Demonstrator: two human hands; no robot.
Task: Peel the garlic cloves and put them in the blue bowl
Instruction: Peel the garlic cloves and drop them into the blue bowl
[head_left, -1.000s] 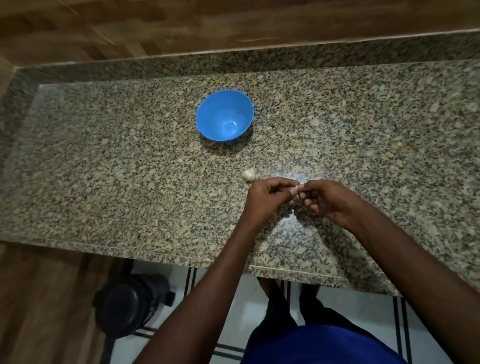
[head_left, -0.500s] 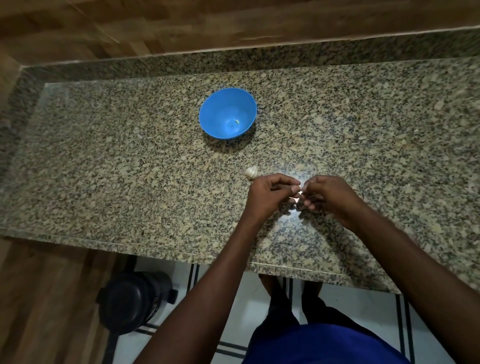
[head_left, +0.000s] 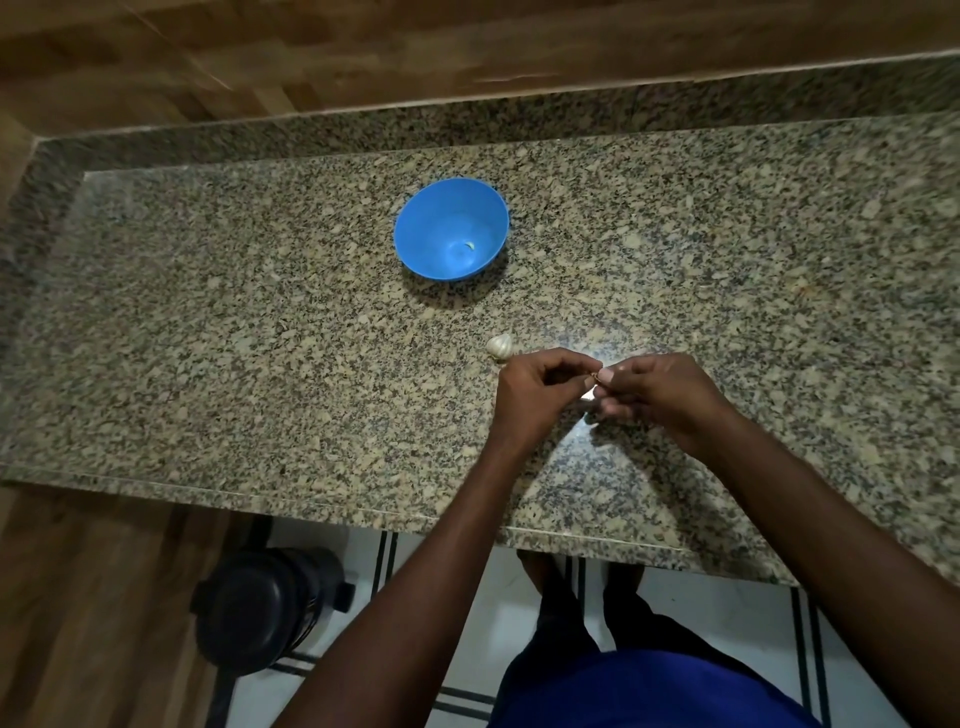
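From the head camera I look down on a speckled granite counter (head_left: 260, 322) set against wood panelling. My left hand (head_left: 535, 400) and right hand (head_left: 660, 395) meet just above the near part of the counter, fingertips together, and both have their fingers curled in to pinch a small garlic clove (head_left: 597, 375) between them; only a sliver of the clove shows between the thumbs and forefingers, so I cannot tell how much skin is on it. Just beyond my left hand, close to its knuckles, a whole white garlic bulb (head_left: 500, 346) lies on the stone. Further back, well apart from both hands, the blue bowl (head_left: 451, 228) stands upright on the counter, and a small pale piece (head_left: 470, 245) lies at its bottom, too small for me to say what it is. Below the counter's front edge I see a white tiled floor with dark lines, a round black container (head_left: 265, 608) standing on it to the left, and blue clothing at the bottom of the view.
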